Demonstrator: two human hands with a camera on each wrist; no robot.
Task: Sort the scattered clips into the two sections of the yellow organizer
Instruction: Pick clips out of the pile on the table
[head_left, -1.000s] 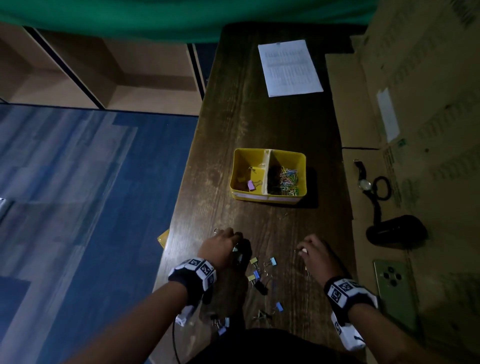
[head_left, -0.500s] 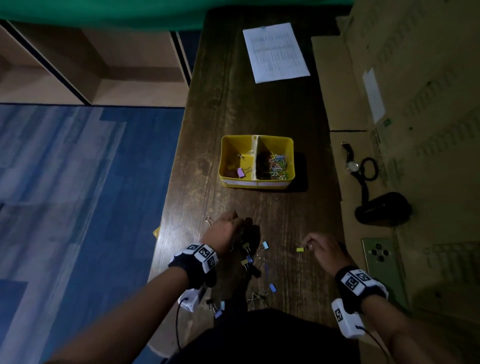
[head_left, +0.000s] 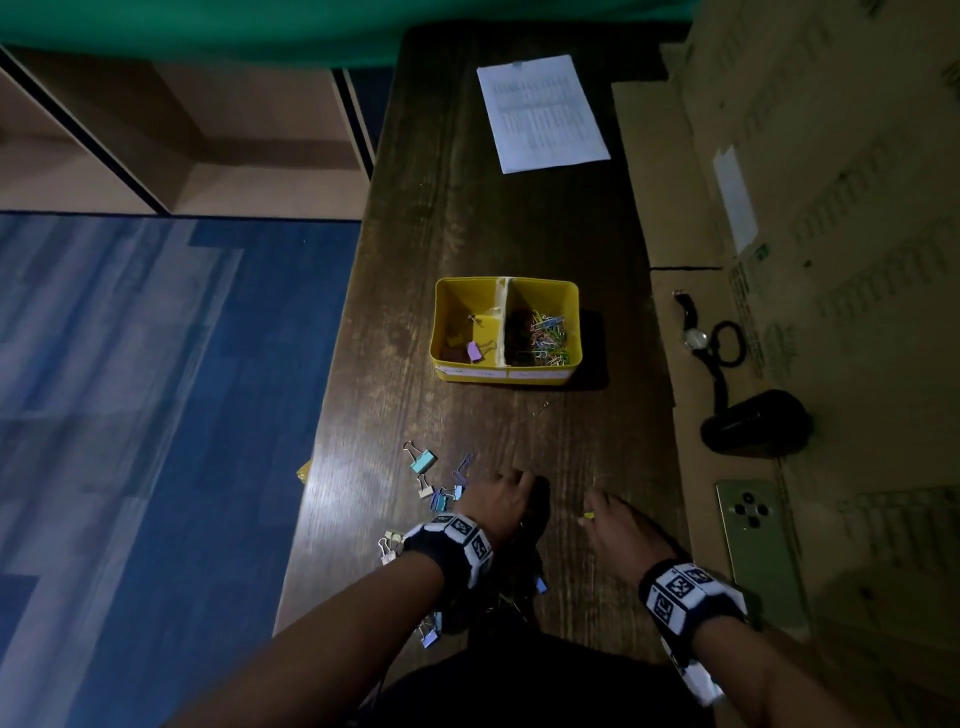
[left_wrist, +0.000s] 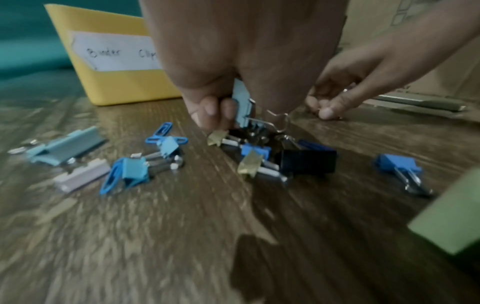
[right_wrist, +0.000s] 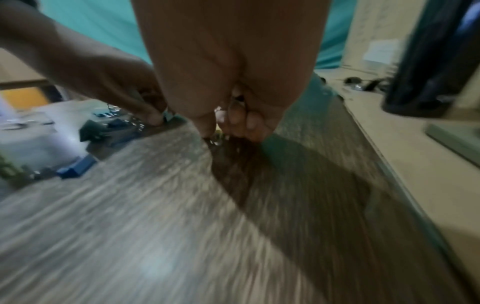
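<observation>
The yellow organizer (head_left: 540, 373) stands mid-table; its left section holds a purple binder clip (head_left: 474, 351), its right section coloured paper clips (head_left: 548, 332). My left hand (head_left: 519, 480) is down on a pile of binder clips (left_wrist: 262, 158) and grips a light blue binder clip (left_wrist: 241, 102) in its curled fingers. My right hand (head_left: 592, 506), just to the right, pinches a small yellow binder clip (head_left: 588, 515) against the table. More binder clips (head_left: 423, 460) lie scattered left of the left hand and by its wrist.
A printed sheet (head_left: 540, 111) lies at the table's far end. On cardboard (head_left: 831, 208) to the right are a wristwatch (head_left: 695, 339), a black object (head_left: 753, 423) and a green phone (head_left: 756, 545). One loose paper clip (head_left: 540, 408) lies before the organizer. The table's left edge drops to blue floor.
My left hand has shifted right onto the dark pile, uncovering the clips on its left. My right hand has closed its fingertips on the yellow clip that lay beside it.
</observation>
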